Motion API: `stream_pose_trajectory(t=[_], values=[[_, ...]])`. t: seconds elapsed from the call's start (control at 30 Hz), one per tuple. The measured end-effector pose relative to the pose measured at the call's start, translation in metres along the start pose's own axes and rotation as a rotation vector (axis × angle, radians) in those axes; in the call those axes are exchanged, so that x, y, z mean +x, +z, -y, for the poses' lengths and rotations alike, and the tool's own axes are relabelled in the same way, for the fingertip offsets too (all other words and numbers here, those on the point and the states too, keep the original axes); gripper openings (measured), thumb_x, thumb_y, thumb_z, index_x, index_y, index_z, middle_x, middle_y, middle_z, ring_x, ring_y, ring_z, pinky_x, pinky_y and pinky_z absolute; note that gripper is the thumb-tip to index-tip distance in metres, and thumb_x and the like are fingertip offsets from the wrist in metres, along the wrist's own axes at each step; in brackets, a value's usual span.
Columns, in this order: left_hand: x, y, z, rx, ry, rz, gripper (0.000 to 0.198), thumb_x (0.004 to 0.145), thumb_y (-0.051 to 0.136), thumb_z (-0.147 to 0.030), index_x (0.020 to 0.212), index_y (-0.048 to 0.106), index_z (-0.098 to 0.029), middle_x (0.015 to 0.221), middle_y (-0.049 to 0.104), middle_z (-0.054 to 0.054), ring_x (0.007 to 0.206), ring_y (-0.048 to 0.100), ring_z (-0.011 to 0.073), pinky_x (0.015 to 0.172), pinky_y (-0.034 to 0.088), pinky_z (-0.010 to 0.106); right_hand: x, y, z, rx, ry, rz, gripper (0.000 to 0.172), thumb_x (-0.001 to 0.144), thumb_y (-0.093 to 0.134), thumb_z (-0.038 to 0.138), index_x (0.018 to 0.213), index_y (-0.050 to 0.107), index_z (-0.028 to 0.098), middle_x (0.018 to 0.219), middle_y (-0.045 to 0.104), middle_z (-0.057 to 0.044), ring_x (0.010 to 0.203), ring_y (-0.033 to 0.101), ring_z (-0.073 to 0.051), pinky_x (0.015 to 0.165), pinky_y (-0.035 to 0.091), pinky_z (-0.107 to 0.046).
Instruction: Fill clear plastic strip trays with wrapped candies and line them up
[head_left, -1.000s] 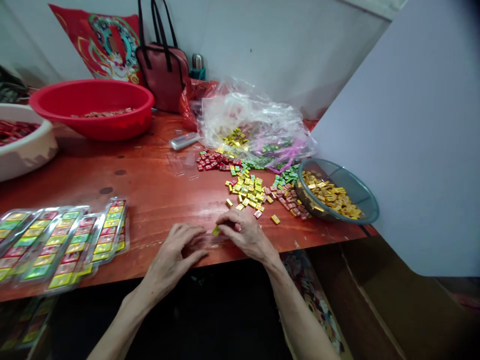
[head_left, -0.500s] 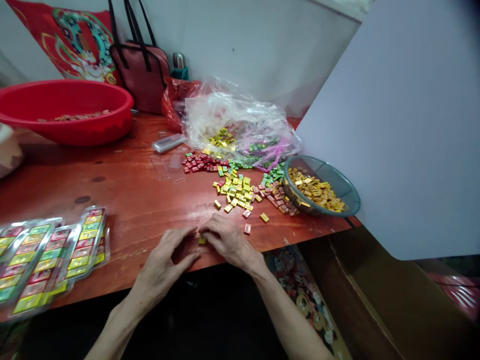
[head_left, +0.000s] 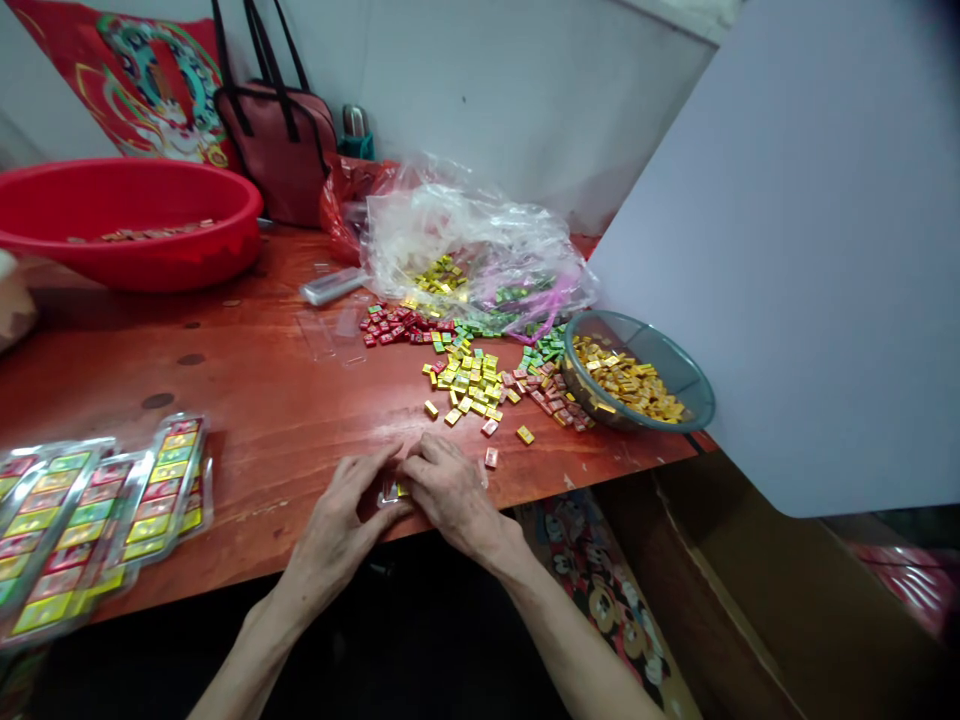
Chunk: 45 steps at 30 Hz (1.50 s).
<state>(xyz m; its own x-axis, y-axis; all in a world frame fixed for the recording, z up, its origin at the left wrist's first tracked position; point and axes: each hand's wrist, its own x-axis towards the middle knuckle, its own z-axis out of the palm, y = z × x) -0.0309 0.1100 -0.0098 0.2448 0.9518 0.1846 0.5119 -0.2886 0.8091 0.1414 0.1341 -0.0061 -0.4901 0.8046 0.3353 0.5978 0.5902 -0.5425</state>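
Note:
At the table's front edge my left hand [head_left: 346, 505] curves its thumb and fingers around the end of a clear plastic tray [head_left: 388, 494]. My right hand [head_left: 450, 492] lies over the same tray, fingers closed at a small yellow foil-wrapped block [head_left: 403, 490]. Most of the tray is hidden under the right hand, and a clear edge shows beyond it. Just past the hands lies a heap of loose yellow blocks [head_left: 469, 380], with red blocks [head_left: 397, 325], green blocks [head_left: 544, 350] and pink blocks [head_left: 555, 398] around it.
Filled clear strips [head_left: 161, 485] overlap at the left. A grey-green bowl [head_left: 697, 385] of gold blocks stands at the right edge, near a pale panel [head_left: 780, 250]. Behind are a crumpled plastic bag [head_left: 450, 220], a red basin [head_left: 187, 260] and a handbag [head_left: 289, 150].
Both hands have shifted slightly right and nearer the front edge. A clear tray now shows between them, where a yellow block was seen at the right fingertips.

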Motion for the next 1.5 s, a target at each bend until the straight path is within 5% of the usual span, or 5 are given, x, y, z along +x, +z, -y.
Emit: stream_pose_trajectory(t=[0.17,0.43,0.6,0.93,1.5], values=[[-0.001,0.001,0.002,-0.013,-0.004,-0.018,0.052,0.084,0.063,-0.043,0.132,0.046,-0.032,0.116,0.059,0.004,0.108,0.057,0.024,0.094,0.047,0.044,-0.006,-0.004,0.008,-0.018,0.034,-0.035,0.014,0.092,0.052,0.019,0.097,0.065,0.019,0.093,0.058,-0.006,0.089,0.052,-0.018,0.08,0.043,-0.03],[-0.001,0.0,0.001,0.028,-0.008,0.003,0.057,0.084,0.064,-0.044,0.135,0.043,-0.033,0.113,0.061,0.003,0.103,0.06,0.0226,0.092,0.049,0.041,-0.052,-0.071,-0.035,0.138,0.443,-0.427,0.015,0.091,0.052,0.023,0.095,0.065,0.019,0.092,0.065,-0.004,0.084,0.06,-0.016,0.077,0.046,-0.027],[-0.001,0.0,0.001,0.044,0.004,-0.009,0.054,0.083,0.064,-0.045,0.132,0.046,-0.031,0.114,0.061,0.004,0.104,0.06,0.0231,0.092,0.049,0.043,-0.064,-0.073,-0.055,0.074,0.518,-0.388,0.016,0.09,0.053,0.025,0.095,0.066,0.018,0.092,0.067,-0.005,0.082,0.061,-0.018,0.076,0.046,-0.029],[0.0,0.0,-0.002,0.042,-0.021,-0.009,0.054,0.083,0.064,-0.044,0.131,0.047,-0.03,0.113,0.062,0.004,0.104,0.06,0.0233,0.092,0.049,0.044,-0.048,-0.062,-0.035,-0.095,0.448,-0.198,0.009,0.087,0.06,0.029,0.087,0.066,0.022,0.087,0.059,-0.003,0.079,0.056,-0.017,0.07,0.041,-0.027],[-0.001,0.0,0.0,0.0,-0.034,-0.004,0.053,0.084,0.064,-0.044,0.132,0.045,-0.031,0.114,0.061,0.005,0.103,0.061,0.0233,0.093,0.05,0.046,-0.047,-0.063,-0.043,0.471,0.528,-0.305,0.016,0.089,0.053,0.03,0.083,0.062,0.019,0.078,0.068,-0.002,0.075,0.064,-0.016,0.075,0.05,-0.027]])
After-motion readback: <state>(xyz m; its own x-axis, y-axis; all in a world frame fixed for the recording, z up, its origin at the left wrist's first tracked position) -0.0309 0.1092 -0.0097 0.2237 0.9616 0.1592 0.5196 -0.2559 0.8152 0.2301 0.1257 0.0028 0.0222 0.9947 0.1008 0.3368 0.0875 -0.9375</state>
